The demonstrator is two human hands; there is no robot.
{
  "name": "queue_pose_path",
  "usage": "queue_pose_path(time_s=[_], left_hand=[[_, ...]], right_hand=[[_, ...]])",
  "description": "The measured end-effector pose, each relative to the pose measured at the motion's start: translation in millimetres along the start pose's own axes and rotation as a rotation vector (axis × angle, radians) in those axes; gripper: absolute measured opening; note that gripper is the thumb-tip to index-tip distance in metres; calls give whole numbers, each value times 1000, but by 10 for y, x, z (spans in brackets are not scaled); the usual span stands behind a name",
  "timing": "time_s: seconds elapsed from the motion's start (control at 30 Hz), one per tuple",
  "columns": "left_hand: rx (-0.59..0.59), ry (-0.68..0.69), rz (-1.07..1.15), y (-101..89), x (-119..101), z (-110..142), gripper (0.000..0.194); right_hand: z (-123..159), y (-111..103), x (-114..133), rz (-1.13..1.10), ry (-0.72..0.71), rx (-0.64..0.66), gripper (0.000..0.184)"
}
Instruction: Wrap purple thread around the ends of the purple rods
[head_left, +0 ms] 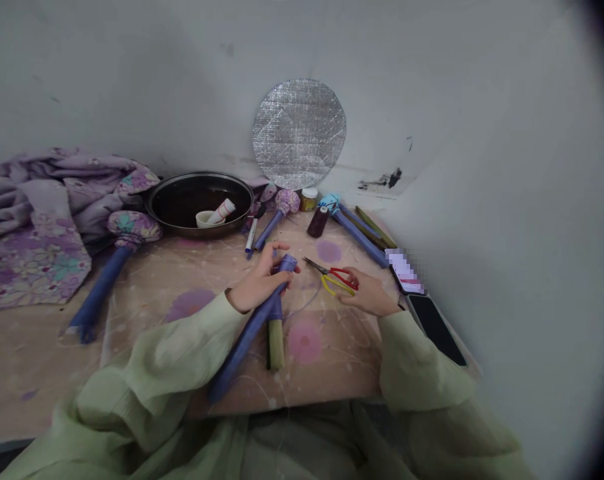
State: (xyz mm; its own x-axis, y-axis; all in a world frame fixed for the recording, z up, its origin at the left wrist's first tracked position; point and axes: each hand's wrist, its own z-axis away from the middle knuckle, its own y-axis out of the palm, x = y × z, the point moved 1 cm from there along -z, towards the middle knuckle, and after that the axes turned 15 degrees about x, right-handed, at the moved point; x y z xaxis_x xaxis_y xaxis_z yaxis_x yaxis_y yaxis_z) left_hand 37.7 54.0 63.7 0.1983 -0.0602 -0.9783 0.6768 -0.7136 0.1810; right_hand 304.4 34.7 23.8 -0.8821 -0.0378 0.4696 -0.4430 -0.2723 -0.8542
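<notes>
My left hand (256,285) is closed around the upper end of a blue-purple cloth-wrapped stick (239,343), which slants down toward the table's front edge. Beneath it, partly covered, lies a short greenish stick (276,348) with a purple wrap at its upper part. In my right hand (371,294) are scissors (324,270) with one red and one yellow handle, their blades pointing left toward the wrapped end without touching it. A thin purple thread (305,308) curves across the tablecloth between both hands.
Behind my hands stand a dark pan (182,232) with a small white cup, a thread cone (318,222), a jar (309,199) and a marker (251,235). Floral-headed wrapped sticks (102,287) lie around. Phones (437,330) edge the right side; a silver disc (299,133) leans on the wall.
</notes>
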Motion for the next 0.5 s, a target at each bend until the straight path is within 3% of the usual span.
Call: queue_pose_path(time_s=[0.13,0.27,0.5], left_hand=[[0,25,-2,-42,-5,-5,45],[2,29,-6,-72,-20,-7,45],[-17,29,26,-71,-73,-4,44]], right_hand=[[-17,-81,-202,-268,71,33,60],[14,-174,-375,-549,145,63,44],[2,-334,-530,-930,177,146,45]])
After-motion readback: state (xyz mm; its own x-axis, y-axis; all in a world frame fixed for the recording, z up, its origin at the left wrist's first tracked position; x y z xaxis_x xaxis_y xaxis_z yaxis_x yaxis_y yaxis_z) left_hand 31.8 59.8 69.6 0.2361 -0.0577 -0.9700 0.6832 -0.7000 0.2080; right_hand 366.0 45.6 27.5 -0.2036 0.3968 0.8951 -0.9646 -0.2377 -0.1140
